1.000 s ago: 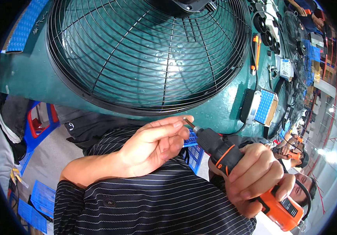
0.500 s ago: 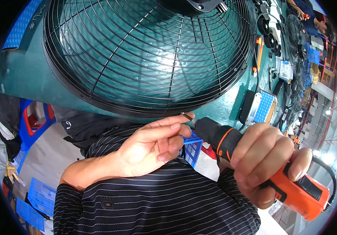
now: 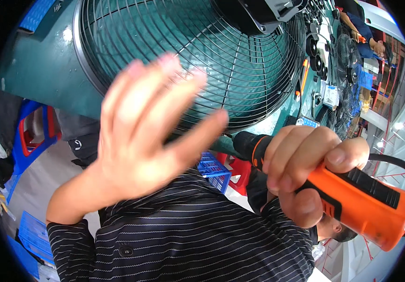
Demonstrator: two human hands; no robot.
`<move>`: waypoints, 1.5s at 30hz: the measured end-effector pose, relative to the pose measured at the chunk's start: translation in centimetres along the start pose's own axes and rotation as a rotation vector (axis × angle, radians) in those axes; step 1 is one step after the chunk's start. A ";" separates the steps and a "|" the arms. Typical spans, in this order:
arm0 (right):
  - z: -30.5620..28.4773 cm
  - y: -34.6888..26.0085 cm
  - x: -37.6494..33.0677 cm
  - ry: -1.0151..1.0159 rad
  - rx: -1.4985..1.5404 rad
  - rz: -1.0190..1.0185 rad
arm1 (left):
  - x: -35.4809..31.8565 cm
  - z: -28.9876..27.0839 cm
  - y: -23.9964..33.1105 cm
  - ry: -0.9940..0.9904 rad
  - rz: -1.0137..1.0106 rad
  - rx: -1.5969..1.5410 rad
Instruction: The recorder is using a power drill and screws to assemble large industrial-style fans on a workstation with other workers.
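Observation:
My right hand (image 3: 313, 169) is wrapped round an orange and black electric screwdriver (image 3: 367, 202), its black nose pointing up and left toward the fan guard's near rim. Blurred by motion, my left hand (image 3: 141, 141) is spread open with nothing visible in it, in front of the near left part of the guard. The round black wire fan guard (image 3: 240, 94) lies on a green table (image 3: 38, 84). On its far side sits a black motor housing (image 3: 259, 14). The screwdriver's bit is mostly hidden against the dark background.
An orange-handled cutter (image 3: 304, 77) lies right of the guard, near a small white box (image 3: 330, 96). More fan guards (image 3: 346, 56) stand farther right. A co-worker (image 3: 360, 30) is at the far right. Blue crates (image 3: 214, 171) and stools (image 3: 28, 131) are below the table.
My left hand has left the screwdriver's tip, opened and swung up and left over the guard. The screwdriver has shifted slightly. The guard and motor housing appear farther right in view.

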State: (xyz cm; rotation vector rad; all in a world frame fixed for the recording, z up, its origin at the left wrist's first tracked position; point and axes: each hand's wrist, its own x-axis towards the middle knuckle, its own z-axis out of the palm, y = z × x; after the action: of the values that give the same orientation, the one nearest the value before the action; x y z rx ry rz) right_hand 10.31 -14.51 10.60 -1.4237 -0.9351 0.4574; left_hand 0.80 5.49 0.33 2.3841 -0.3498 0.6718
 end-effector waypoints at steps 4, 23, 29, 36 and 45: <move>0.5 0.0 -0.3 0.018 -0.021 -0.009 | 0.8 -0.2 -1.3 -0.176 -0.016 0.011; -2.9 1.8 0.9 -0.364 0.270 -0.135 | 0.9 -0.3 -1.3 -0.222 -0.006 -0.002; -4.6 1.1 -2.1 -0.209 0.522 -0.324 | 2.1 -1.6 -0.8 -0.280 0.056 0.055; -4.2 -0.7 -11.4 0.816 0.098 -0.264 | 5.2 -4.0 -1.0 -0.436 0.117 0.202; -3.6 1.0 -14.9 1.116 -0.544 -0.350 | 5.6 1.2 5.1 -0.294 0.359 0.323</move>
State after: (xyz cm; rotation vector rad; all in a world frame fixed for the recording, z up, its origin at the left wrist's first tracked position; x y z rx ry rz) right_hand 4.61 -28.03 5.99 -1.6181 -0.3457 -0.8625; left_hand 3.93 0.40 5.12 2.7665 -0.8687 0.5656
